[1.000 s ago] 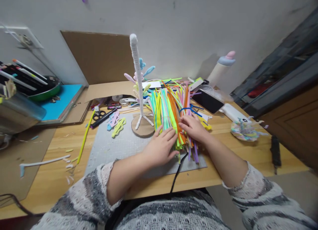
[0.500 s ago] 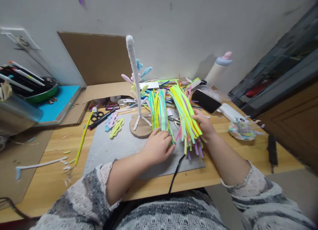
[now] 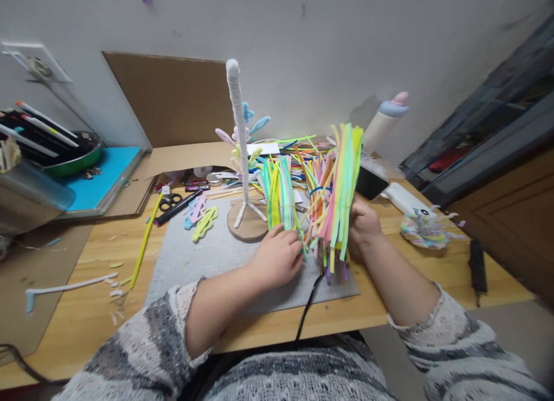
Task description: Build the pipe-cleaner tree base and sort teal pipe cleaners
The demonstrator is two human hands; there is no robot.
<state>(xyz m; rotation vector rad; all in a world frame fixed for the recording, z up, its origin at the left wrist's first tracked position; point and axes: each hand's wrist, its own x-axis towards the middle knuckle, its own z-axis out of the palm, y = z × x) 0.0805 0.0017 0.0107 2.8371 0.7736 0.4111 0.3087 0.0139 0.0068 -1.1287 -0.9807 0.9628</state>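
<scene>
My left hand (image 3: 279,257) rests with curled fingers on the near end of a yellow and turquoise strip bundle (image 3: 279,190) lying on the grey mat (image 3: 186,268). Closed at the right, my right hand (image 3: 364,221) grips a bundle of yellow, green and pink strips (image 3: 344,187), raised nearly upright. Behind and left of that lies an orange and pink bundle (image 3: 318,202) with a blue tie. Left of my left hand, a white wrapped stem (image 3: 239,118) stands on a round cardboard base (image 3: 247,221), with pastel loops beside it.
Scissors (image 3: 169,200), a black marker (image 3: 178,207) and pastel shapes (image 3: 205,223) lie left of the base. At the right are a phone (image 3: 371,182), a white bottle (image 3: 383,121) and a fluffy figure (image 3: 424,228). A black cable (image 3: 308,306) crosses the near edge.
The bundle in my right hand has been lifted and turned more upright, a little to the right, uncovering the orange and pink bundle. My left hand has stayed nearly in place.
</scene>
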